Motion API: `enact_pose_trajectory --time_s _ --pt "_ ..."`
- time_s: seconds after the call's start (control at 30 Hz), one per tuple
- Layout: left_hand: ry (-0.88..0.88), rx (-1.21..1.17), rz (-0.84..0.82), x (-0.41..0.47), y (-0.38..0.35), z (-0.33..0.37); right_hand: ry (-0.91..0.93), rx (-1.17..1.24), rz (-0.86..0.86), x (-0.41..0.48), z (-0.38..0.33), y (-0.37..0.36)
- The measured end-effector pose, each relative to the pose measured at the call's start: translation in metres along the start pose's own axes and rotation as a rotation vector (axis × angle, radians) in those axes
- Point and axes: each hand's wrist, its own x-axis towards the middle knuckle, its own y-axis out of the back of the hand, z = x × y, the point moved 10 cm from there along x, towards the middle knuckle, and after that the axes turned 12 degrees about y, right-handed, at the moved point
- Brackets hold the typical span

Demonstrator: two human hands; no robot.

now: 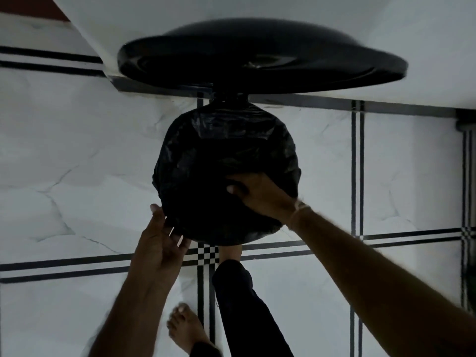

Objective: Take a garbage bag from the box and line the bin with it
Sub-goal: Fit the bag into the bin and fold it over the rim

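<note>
Head view looks straight down on a round pedal bin [226,140] standing on the floor, its mouth fully draped in a black garbage bag [206,155] whose crinkled plastic folds over the rim all the way round. No brand, label or writing can be read on the bag or the bin in this dim light. The bin's black lid [262,55] stands open behind it, hinged at the far edge and blurred.

The right hand [260,194] lies on the near right part of the rim, thumb inside the opening and fingers curled over the outside, pinching the bag's plastic against the edge. The left hand [162,240] is at the near left rim, fingers spread and loosely bent, fingertips touching the bag's overhang; whether they actually grip it cannot be told.

A foot under a dark trouser leg [239,300] reaches under the near edge of the bin, and a bare foot [185,328] stands on the white marbled floor tiles [77,163], which are bordered by black double lines with small checkered squares at the crossings.
</note>
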Motion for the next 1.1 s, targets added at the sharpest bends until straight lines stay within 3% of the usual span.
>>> enact_pose_trajectory --time_s 0.07,0.17,0.23,0.27,0.33,0.37,0.43,0.63,0.87,1.1 --pt "0.015 -0.038 0.026 -0.005 0.000 -0.007 0.076 -0.088 0.218 -0.020 -0.004 0.016" --pt "0.075 -0.102 0.031 -0.009 0.003 -0.038 -0.147 -0.129 0.646 -0.098 0.006 0.047" --pt "0.116 -0.171 0.029 -0.007 0.008 -0.054 -0.429 0.330 0.837 -0.128 0.045 0.025" --pt "0.136 -0.181 0.024 -0.009 0.007 -0.058 -0.592 0.679 0.886 -0.134 0.068 -0.001" --pt "0.141 -0.241 -0.003 -0.010 0.001 -0.066 -0.804 1.346 0.876 -0.135 0.083 -0.049" --pt "0.129 -0.254 -0.012 -0.009 -0.002 -0.068 -0.847 1.558 0.862 -0.133 0.084 -0.064" --pt "0.102 -0.252 -0.018 -0.008 -0.005 -0.072 -0.853 1.736 0.808 -0.125 0.086 -0.078" --pt "0.054 -0.257 -0.019 0.007 0.002 -0.072 -0.774 1.809 0.758 -0.114 0.094 -0.083" --pt "0.140 -0.121 0.067 0.022 0.005 -0.076 -0.802 1.918 0.720 -0.105 0.100 -0.092" --pt "0.156 -0.103 0.121 0.012 0.004 -0.066 -0.968 1.676 0.819 -0.107 0.111 -0.079"
